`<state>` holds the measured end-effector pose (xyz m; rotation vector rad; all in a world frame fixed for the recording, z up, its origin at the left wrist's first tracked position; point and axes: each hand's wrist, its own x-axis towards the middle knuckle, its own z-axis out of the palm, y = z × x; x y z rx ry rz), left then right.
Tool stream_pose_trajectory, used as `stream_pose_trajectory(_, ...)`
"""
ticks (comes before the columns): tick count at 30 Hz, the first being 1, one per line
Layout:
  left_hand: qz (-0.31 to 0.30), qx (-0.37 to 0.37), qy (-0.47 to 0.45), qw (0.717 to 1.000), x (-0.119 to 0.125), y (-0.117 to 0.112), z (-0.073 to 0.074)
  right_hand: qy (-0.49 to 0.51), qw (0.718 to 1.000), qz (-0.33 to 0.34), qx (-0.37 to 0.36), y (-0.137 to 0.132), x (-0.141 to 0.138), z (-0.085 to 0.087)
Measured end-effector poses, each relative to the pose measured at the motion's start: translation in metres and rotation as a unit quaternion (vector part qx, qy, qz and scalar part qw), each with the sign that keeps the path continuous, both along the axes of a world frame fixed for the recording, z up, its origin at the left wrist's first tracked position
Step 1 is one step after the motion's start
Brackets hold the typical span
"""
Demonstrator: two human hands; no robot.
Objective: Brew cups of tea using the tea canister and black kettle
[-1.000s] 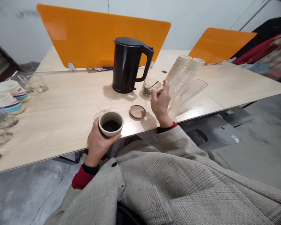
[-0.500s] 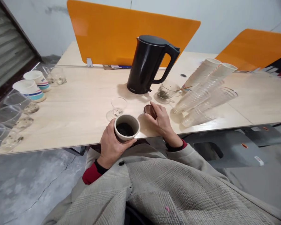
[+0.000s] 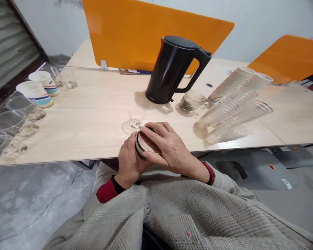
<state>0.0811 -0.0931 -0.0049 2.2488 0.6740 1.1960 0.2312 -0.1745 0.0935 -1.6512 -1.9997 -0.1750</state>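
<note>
My left hand [image 3: 130, 158] is wrapped round a canister [image 3: 138, 152] at the table's front edge; only a strip of its rim shows now, tilted toward the right. Over its mouth, my right hand [image 3: 169, 147] grips a brown wooden lid [image 3: 147, 141], fingers along the far side and thumb along the near side. Whether the lid sits fully on the rim is hidden by my fingers. Just beyond my hands stands a clear plastic cup [image 3: 137, 118] with a few dark bits at its bottom.
A black electric kettle [image 3: 169, 69] stands behind, beside a glass cup [image 3: 190, 101] holding dry leaves. Stacks of plastic cups [image 3: 224, 111] and paper cups [image 3: 232, 81] are on the right. Paper cups [image 3: 35, 93] and several plastic cups [image 3: 9, 121] line the left. An orange divider [image 3: 151, 33] rises behind.
My right hand has brought the lid leftward from the table onto the canister's mouth. The canister, upright with dark contents showing before, is now covered and tilted.
</note>
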Motion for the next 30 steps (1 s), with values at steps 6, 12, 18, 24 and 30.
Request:
stream_pose_trajectory(6, 0.024, 0.029, 0.011, 0.999, 0.002, -0.002, -0.002, -0.037, 0.998, 0.021, -0.041, 0.004, -0.003, 0.002)
stream_pose_trajectory(12, 0.049, 0.019, 0.024, 0.998, 0.007, -0.001, -0.005, -0.046, 0.998, 0.000, -0.034, 0.007, -0.006, -0.009)
stream_pose_trajectory(18, 0.010, -0.069, -0.022, 0.997, -0.013, 0.000, 0.017, 0.086, 0.993, 0.024, 0.072, -0.006, 0.014, -0.012)
stream_pose_trajectory(24, 0.127, -0.088, -0.118, 0.981, -0.049, 0.045, 0.061, 0.189, 0.970, -0.121, 0.089, -0.001, 0.071, -0.049)
stream_pose_trajectory(30, 0.101, -0.093, -0.165, 0.977, -0.024, 0.158, 0.083, 0.220, 0.963, -0.151, 0.023, 0.016, 0.097, -0.087)
